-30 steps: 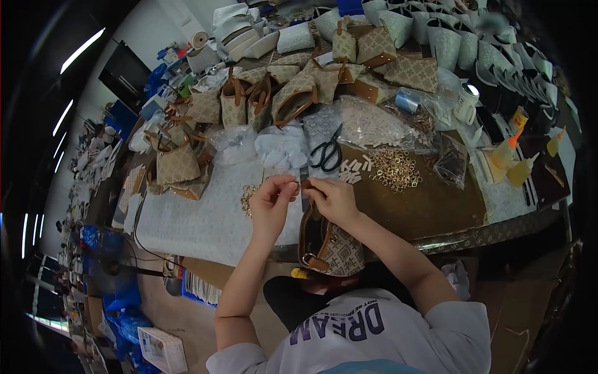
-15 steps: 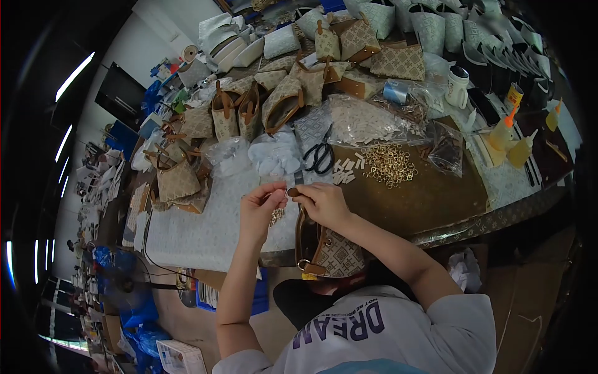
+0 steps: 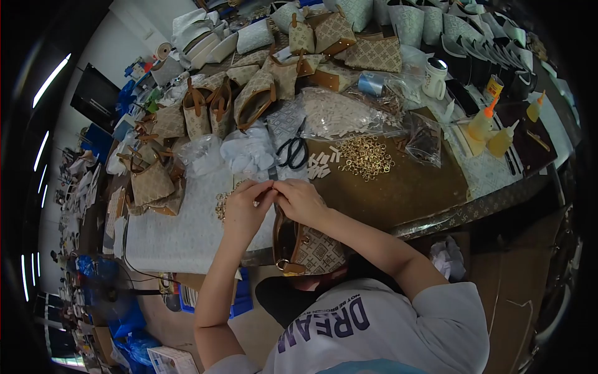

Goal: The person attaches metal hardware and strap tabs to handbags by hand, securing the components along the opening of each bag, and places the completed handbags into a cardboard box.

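My left hand [image 3: 244, 209] and my right hand [image 3: 301, 201] meet fingertip to fingertip above the table's front edge. Both are pinched closed. Between them the small piece is mostly hidden; a brown tab showed at my right fingertips a moment ago. By my left fingers there is a tiny gold glint. Just below my right hand, a patterned handbag [image 3: 319, 250] with brown trim and a gold ring leans against the table edge near my lap. Small gold metal pieces [image 3: 221, 206] lie beside my left hand, partly covered by it.
A heap of gold buckles [image 3: 366, 157] lies on the brown mat [image 3: 398, 196], near pale strips [image 3: 320, 163] and black-handled scissors [image 3: 293, 153]. Several patterned bags [image 3: 255, 100] crowd the back. Glue bottles [image 3: 481, 124] and a white mug [image 3: 435, 79] stand at right.
My hands have come together, and the brown tab at my right fingertips is now mostly covered. The whole view has shifted, so the table appears further left.
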A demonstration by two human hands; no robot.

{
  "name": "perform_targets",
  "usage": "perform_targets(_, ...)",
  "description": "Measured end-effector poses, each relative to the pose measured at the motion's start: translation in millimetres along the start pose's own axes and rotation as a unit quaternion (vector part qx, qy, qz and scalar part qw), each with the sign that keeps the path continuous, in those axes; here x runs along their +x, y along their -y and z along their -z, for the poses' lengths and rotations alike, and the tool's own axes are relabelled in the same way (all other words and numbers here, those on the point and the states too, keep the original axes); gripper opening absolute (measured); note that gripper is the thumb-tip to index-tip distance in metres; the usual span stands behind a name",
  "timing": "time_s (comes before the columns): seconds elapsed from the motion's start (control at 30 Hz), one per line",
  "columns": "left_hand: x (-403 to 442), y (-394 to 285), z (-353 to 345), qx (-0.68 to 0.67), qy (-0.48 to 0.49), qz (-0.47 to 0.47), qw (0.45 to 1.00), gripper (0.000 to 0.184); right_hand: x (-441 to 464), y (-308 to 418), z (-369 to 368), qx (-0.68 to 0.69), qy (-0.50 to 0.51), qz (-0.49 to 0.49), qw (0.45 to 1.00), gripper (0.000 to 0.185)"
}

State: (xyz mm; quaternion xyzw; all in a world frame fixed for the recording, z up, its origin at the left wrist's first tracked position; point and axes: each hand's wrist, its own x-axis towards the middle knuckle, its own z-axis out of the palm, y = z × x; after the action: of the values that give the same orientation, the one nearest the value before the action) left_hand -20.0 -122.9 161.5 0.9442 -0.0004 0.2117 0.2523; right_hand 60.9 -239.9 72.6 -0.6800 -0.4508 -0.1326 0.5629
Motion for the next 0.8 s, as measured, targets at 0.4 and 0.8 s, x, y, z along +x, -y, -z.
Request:
perform_targets(0.4, -41, 21, -68, -0.326, -0.056, 0.113, 0.937, 0.046, -12, -16, 51, 0.219, 0.102, -0.222, 0.945, 0.02)
perform_targets(0.8, -53, 28, -50, -0.176, -0.064, 0.0, 0.982, 0.032, -19, -28, 29, 0.282, 0.158, -0.291, 0.9, 0.016)
